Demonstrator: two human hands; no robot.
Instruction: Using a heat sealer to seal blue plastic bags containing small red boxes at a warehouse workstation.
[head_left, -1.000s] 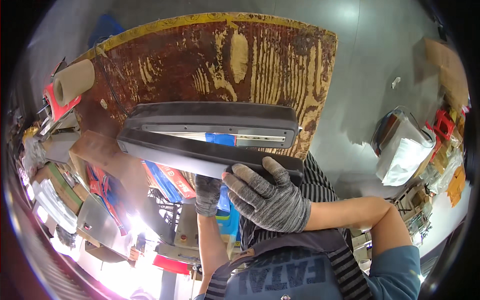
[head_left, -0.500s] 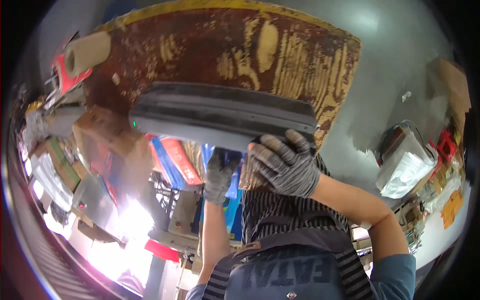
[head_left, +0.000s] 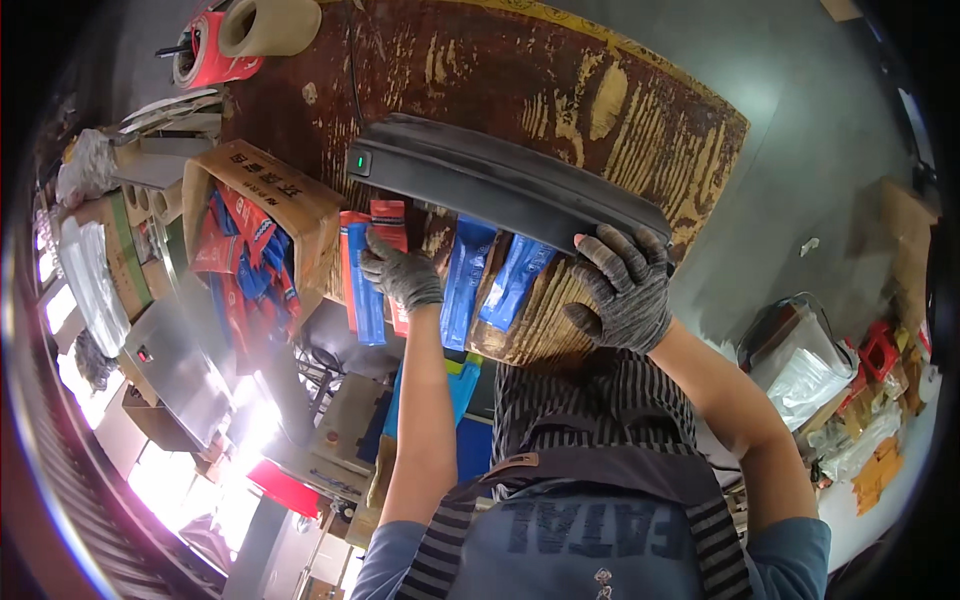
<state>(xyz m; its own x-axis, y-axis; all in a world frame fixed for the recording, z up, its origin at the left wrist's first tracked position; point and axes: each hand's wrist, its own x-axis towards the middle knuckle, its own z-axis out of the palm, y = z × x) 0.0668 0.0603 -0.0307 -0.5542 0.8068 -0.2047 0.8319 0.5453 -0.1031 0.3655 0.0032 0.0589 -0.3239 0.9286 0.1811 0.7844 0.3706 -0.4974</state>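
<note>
A long black bar-shaped machine (head_left: 500, 178) with a lit green switch at its left end lies across the worn wooden table (head_left: 450, 85). My right hand (head_left: 628, 288), in a grey knit glove, rests open with spread fingers on the near edge of its right end. My left hand (head_left: 402, 274), gloved too, is over a red packet (head_left: 389, 218), its fingertips touching a blue-and-red packet (head_left: 363, 285) beside it. Those fingers are slightly bent and apart. Between the hands, a blue packet (head_left: 466, 280) and another blue packet (head_left: 518, 280) stick out from the machine's front edge.
At the left stands an open cardboard box (head_left: 270, 180) of red and blue packets. A tape roll (head_left: 270, 25) and a red roll (head_left: 213, 50) sit at the far left. A bin with a clear plastic bag (head_left: 800, 365) stands on the floor to the right.
My left hand has moved left from the machine's front edge to the packets nearer the box. My right hand remains at the machine's right end. The view has shifted.
</note>
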